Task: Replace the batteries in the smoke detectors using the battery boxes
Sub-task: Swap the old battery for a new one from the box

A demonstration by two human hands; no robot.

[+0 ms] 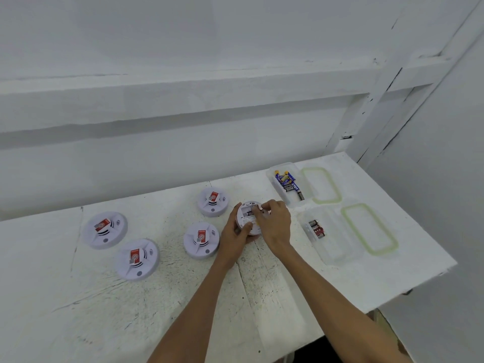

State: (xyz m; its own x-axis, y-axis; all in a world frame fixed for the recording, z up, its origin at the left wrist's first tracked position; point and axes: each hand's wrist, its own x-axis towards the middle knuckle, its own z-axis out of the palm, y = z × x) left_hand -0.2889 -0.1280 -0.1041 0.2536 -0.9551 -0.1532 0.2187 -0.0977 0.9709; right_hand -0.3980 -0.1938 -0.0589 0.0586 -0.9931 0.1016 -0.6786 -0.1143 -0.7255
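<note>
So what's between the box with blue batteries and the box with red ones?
Nothing, just bare white table, seen in the head view. The blue-battery box and red-battery box sit apart.

Two arms in view, both entering from the 6 o'clock edge. Left forearm (199, 297): uncovered along its whole visible length, slim, narrowing toward the wrist. Right forearm (327, 284): likewise uncovered, from the frame edge near 5 o'clock up to the wrist; broader where closest to the camera. Left hand (235, 235): bare, thumb and back of hand visible. Right hand (276, 222): bare, back of hand and knuckles visible. Nails too small to assess.
</note>
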